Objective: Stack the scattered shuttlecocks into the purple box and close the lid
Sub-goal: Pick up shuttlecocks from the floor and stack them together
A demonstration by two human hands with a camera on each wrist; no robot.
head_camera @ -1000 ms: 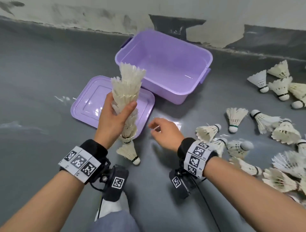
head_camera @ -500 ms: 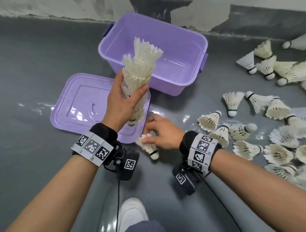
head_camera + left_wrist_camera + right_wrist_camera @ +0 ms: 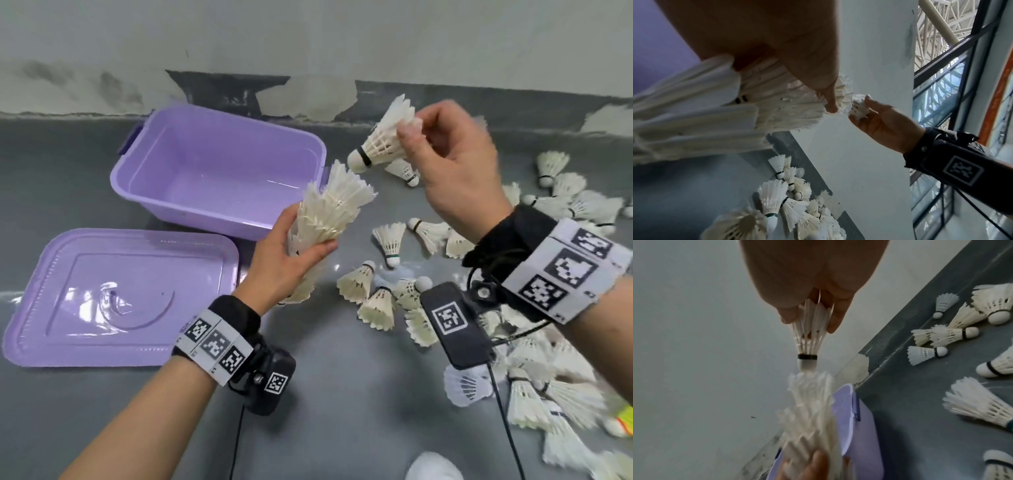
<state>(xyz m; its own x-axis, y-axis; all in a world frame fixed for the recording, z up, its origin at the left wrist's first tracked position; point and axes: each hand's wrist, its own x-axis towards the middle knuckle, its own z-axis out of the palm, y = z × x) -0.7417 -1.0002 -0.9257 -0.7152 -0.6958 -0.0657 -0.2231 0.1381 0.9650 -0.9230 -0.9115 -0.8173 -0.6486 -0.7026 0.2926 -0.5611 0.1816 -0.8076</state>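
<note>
1. Head view: the left hand [image 3: 284, 260] grips a nested stack of shuttlecocks [image 3: 325, 219], its open feather end tilted up and to the right, just in front of the purple box [image 3: 191, 205]. The box looks empty, and its lid [image 3: 113, 298] lies flat on the floor beside it. The right hand [image 3: 455, 161] pinches a single shuttlecock [image 3: 380, 144] by its feathers, cork end aimed at the stack but still apart from it. To do this well, line the cork up with the stack's axis and slide it straight in, pinching lightly so the feathers don't crush. Many loose shuttlecocks [image 3: 387, 240] lie on the floor to the right; the right forearm and its wrist camera cover part of that pile.

2. Left wrist view: the palm fills the top of the picture, so I can't count the stack [image 3: 756, 100]. The single shuttlecock [image 3: 858, 107] is small and partly masked by the right hand's fingers.

3. Right wrist view: the cork [image 3: 807, 364] hovers just above the stack's mouth [image 3: 809, 386], which is blurred, so contact can't be judged. Only a corner of the box shows.
</note>
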